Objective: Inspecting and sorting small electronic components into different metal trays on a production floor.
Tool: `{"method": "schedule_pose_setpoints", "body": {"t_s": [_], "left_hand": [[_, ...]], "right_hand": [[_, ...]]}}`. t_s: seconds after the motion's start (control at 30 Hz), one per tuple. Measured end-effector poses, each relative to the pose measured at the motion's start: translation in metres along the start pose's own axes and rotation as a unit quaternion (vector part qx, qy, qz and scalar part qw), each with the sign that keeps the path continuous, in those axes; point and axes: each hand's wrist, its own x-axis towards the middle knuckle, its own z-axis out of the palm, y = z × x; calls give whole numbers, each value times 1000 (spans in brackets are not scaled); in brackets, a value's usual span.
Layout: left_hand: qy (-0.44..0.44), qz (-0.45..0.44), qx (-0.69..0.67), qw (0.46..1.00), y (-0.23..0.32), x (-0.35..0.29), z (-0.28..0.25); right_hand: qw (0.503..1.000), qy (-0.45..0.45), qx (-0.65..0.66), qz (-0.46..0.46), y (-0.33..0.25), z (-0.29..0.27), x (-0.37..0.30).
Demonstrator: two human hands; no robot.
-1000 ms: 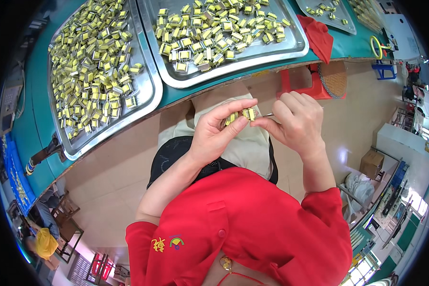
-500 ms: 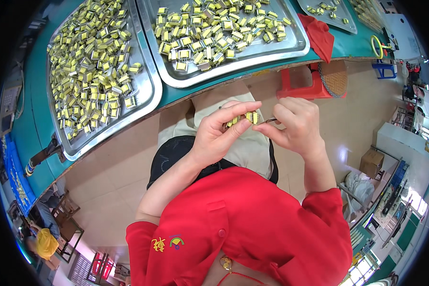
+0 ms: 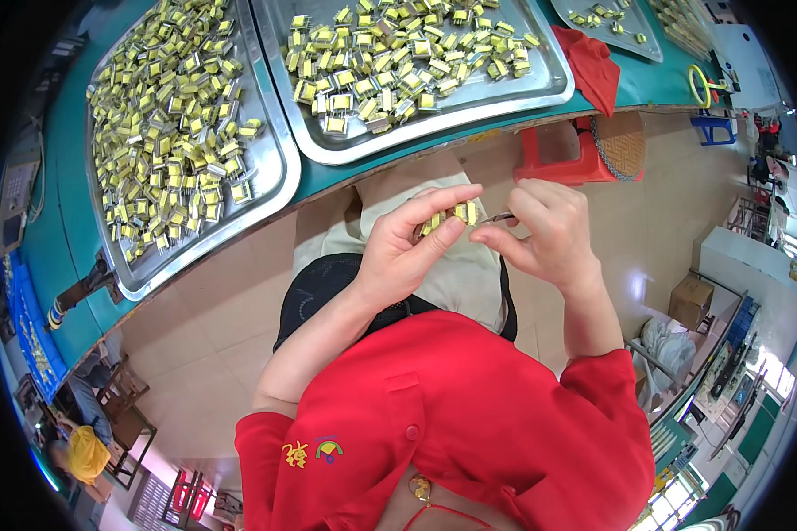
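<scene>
Slightly lowered since the earlier frame, the left hand [image 3: 407, 257] pinches a row of small yellow components [image 3: 447, 217] while the right hand [image 3: 545, 234], closed on a thin metal tool [image 3: 498, 217], works their end; next requires steady tip alignment.

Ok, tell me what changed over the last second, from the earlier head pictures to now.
Very little. The left hand keeps its row of small yellow parts pinched between thumb and fingers, and the right hand still holds a thin metal tool against the row's end. Both hands shifted only slightly over the lap. The two steel trays of yellow parts and the red stool stayed put.
</scene>
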Motion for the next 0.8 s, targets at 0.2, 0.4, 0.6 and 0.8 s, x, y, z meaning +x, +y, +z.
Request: {"method": "schedule_pose_setpoints", "body": {"t_s": [0.2, 0.4, 0.6, 0.8], "left_hand": [[74, -118, -75, 987, 1, -1, -1], [63, -122, -97, 986, -3, -1, 0], [63, -124, -101, 985, -4, 2, 1], [58, -125, -98, 986, -4, 3, 1]], "right_hand": [[924, 110, 283, 233, 20, 5, -3], [932, 253, -69, 251, 94, 2, -9], [915, 185, -275, 230, 103, 0, -15], [928, 137, -208, 278, 96, 3, -18]]}}
